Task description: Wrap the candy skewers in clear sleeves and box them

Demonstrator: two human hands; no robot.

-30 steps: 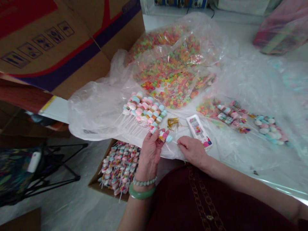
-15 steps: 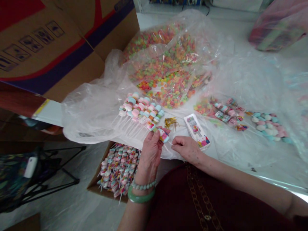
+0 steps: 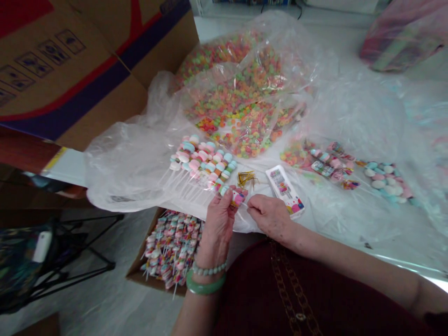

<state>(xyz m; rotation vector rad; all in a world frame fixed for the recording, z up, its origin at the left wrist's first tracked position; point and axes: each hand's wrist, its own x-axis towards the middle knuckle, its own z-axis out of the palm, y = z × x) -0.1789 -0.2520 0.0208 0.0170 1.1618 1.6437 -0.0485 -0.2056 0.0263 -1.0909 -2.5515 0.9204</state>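
Observation:
A marshmallow skewer in a colourful printed wrapper (image 3: 238,198) is gripped by my left hand (image 3: 220,219), its thumb and fingers closed round the candy part. My right hand (image 3: 271,217) is closed at the white stick end, fingertips pinched together. Left of my hands, unwrapped marshmallow skewers (image 3: 206,163) lie in a row with sticks towards me. Gold twist ties (image 3: 246,178) lie just beyond my fingers. A stack of printed wrappers (image 3: 285,190) rests beyond my right hand.
Clear plastic bags of ring candies (image 3: 241,93) cover the table's back. Wrapped skewers (image 3: 332,163) and loose marshmallows (image 3: 388,181) lie to the right. Below the table edge stands a carton of finished skewers (image 3: 173,247). A large cardboard box (image 3: 101,65) stands left.
My right hand has shifted slightly left, closer to my left hand. The wrapped skewer stays in my left hand, and the view has moved a little.

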